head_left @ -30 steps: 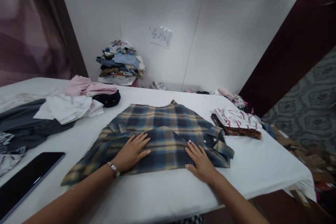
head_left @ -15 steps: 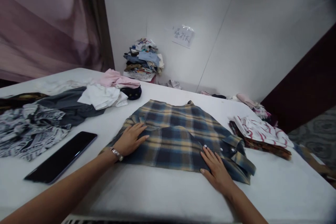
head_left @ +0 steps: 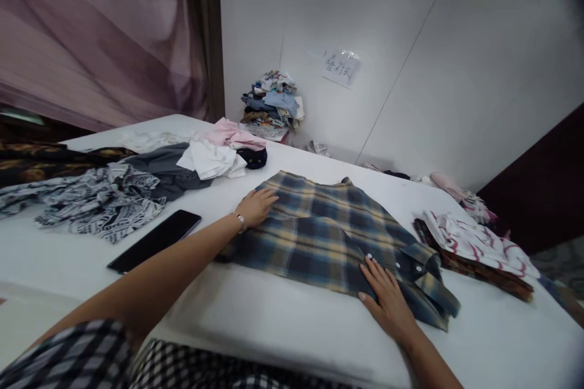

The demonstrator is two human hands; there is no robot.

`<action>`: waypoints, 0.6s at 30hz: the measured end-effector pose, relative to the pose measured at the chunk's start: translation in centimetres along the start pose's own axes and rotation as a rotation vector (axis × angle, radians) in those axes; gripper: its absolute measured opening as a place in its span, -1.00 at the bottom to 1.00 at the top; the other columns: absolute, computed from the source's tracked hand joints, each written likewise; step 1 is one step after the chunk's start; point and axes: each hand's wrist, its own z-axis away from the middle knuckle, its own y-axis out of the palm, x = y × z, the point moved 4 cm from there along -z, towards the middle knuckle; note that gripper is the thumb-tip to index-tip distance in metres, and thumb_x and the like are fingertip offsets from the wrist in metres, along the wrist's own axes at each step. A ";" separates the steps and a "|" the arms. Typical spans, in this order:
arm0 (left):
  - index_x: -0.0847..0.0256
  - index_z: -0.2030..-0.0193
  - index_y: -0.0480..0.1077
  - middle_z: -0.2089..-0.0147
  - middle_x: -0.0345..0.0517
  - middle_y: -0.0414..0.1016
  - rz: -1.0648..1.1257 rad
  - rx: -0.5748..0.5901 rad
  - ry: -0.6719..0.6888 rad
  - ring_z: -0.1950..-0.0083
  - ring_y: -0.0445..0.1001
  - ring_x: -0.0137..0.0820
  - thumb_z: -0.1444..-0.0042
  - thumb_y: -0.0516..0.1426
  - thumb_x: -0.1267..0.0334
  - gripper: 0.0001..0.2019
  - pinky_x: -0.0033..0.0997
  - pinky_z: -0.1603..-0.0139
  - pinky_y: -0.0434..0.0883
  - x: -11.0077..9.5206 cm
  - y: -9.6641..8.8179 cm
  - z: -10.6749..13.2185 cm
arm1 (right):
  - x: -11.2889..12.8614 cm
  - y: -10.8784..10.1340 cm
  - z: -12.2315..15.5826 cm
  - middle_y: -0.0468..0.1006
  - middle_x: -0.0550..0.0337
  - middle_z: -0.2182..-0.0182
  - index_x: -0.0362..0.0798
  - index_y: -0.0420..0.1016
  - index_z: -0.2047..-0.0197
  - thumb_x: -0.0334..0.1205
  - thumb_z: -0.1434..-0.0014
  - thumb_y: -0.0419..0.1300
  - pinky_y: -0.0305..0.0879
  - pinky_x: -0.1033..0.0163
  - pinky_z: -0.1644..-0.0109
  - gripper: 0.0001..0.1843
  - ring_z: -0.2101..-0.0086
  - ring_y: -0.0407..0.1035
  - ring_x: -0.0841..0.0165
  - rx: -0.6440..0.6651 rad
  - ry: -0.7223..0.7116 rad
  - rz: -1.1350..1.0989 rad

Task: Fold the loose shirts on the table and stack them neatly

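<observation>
A blue, tan and grey plaid shirt (head_left: 314, 237) lies partly folded on the white table (head_left: 292, 316), with one edge running along the near side. On its left upper side rests my left hand (head_left: 256, 206), fingers stretched out over the cloth. My right hand (head_left: 387, 298) lies flat near the lower right part, fingertips beside a white button. A cuff with white buttons (head_left: 417, 267) sits right of that hand. Neither hand grips the fabric.
Left of the shirt are a black phone (head_left: 155, 240), a black-and-white printed garment (head_left: 104, 200), a grey garment (head_left: 168, 167) and a white one (head_left: 212, 158). Folded clothes (head_left: 479, 246) lie on the right. A clothes pile (head_left: 274, 103) stands by the wall.
My left hand has slid up the shirt's left side, away from me. My right hand stays in place on the cloth. The view has turned a little to the left.
</observation>
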 end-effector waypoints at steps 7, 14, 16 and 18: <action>0.15 0.28 0.49 0.12 -0.02 0.49 -0.020 0.073 0.041 -0.03 0.38 -0.20 0.08 0.09 0.46 -0.76 -0.10 -0.21 0.12 -0.5 -3.4 0.4 | -0.3 0.1 0.2 0.01 0.05 -0.35 -0.03 0.11 -0.34 0.07 -0.30 -0.06 -0.09 -0.15 -0.34 -0.37 -0.33 -0.13 0.16 -0.015 -0.002 -0.003; 0.18 0.12 0.46 0.09 0.06 0.42 -0.015 0.030 -0.222 0.07 0.42 -0.22 -0.14 -0.04 0.31 -0.71 -0.23 0.06 0.31 1.6 -3.8 7.8 | -0.9 0.6 0.3 0.03 0.07 -0.35 0.02 0.11 -0.34 0.06 -0.29 -0.04 -0.09 -0.16 -0.33 -0.38 -0.33 -0.11 0.16 -0.043 -0.019 -0.020; 0.17 0.15 0.47 0.10 0.03 0.42 0.001 0.015 -0.278 0.09 0.43 -0.25 -0.20 -0.07 0.18 -0.69 -0.27 0.08 0.33 1.7 -3.3 9.1 | -0.9 0.6 0.2 0.02 0.07 -0.35 0.00 0.12 -0.34 0.06 -0.29 -0.05 -0.10 -0.18 -0.33 -0.39 -0.33 -0.11 0.16 -0.033 -0.013 -0.026; 0.15 0.17 0.47 0.08 0.00 0.42 0.012 -0.010 -0.317 0.07 0.43 -0.26 -0.23 -0.11 0.06 -0.63 -0.29 0.07 0.33 1.6 -2.9 9.4 | -0.8 0.5 0.1 0.01 0.06 -0.35 -0.02 0.13 -0.33 0.06 -0.29 -0.06 -0.10 -0.19 -0.33 -0.38 -0.33 -0.11 0.15 -0.022 -0.005 -0.032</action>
